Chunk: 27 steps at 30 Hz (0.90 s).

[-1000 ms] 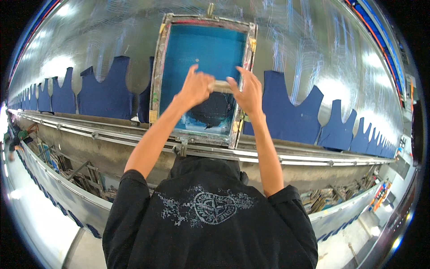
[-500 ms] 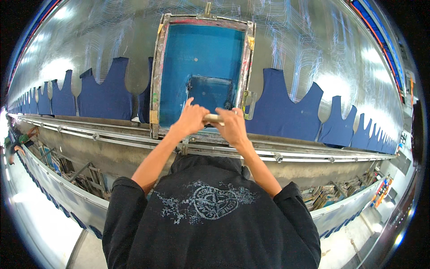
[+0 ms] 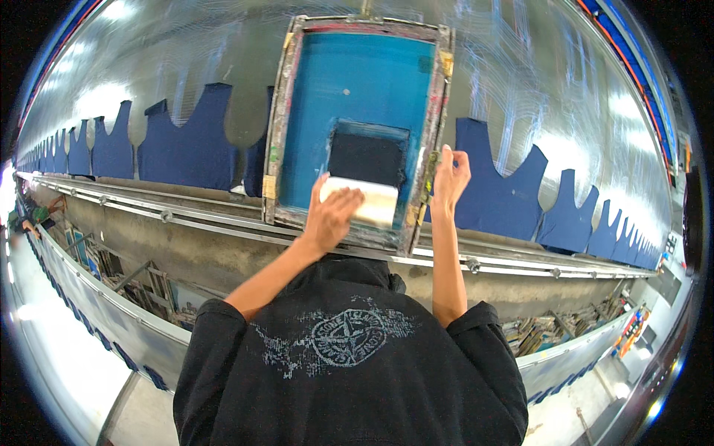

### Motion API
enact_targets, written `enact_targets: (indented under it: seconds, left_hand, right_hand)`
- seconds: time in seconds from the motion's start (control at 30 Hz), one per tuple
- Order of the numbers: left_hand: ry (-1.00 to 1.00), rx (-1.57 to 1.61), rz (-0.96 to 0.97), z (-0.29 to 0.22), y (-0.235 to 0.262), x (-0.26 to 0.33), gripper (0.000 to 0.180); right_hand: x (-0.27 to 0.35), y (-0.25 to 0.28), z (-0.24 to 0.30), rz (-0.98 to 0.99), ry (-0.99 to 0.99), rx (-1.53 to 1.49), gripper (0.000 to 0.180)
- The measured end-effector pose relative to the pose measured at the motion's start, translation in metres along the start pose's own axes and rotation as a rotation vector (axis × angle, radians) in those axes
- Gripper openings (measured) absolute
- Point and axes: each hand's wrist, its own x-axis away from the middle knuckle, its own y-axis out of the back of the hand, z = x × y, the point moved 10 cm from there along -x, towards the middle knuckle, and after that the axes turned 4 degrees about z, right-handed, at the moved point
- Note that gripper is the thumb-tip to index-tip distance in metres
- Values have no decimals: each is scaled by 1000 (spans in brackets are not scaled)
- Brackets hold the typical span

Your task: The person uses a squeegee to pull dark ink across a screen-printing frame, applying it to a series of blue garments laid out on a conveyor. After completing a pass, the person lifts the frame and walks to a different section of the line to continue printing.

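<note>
A printing screen [image 3: 370, 82] with blue mesh in a worn, paint-stained frame [image 3: 277, 141] lies in front of me, slightly skewed. Near its lower end is a dark patch of ink [image 3: 364, 156]. My left hand [image 3: 333, 215] is closed on a pale, wide squeegee [image 3: 379, 201], which rests at the near edge of that patch. At the frame's right side my right hand [image 3: 451, 178] has its fingers curled around the side handle, mostly hidden by the hand. Dark blue cut fabric pieces [image 3: 494, 186] lie flat beside the screen.
More blue fabric pieces [image 3: 190, 141] run in a row along the long shiny table [image 3: 401, 13] to both sides. A metal rail [image 3: 223, 217] with stops follows its near edge. Stacked frames [image 3: 547, 327] lie below, and another person's arm [image 3: 30, 227] shows at far left.
My right hand has left the squeegee and moved to the frame's right side. The left hand keeps the squeegee, now laid back flatter. The screen has turned, its near right corner coming toward me.
</note>
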Motion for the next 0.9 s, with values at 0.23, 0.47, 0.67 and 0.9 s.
enact_targets:
  seconds: [0.23,0.47,0.67,0.9]
  left_hand:
    - [93,-10,32,108,54,51,50]
    - [119,-81,30,294,149,138,50]
    - [65,-30,-14,362,200,165,25]
    - [8,-6,417,385,168,128,20]
  right_hand:
    - [63,-132,14,15,-32,-126,24]
    - [156,-350,10,97,-62,-317,25]
    - [191,-420,38,17,96,-14,27]
    - [184,-428,65,47,161,465,19]
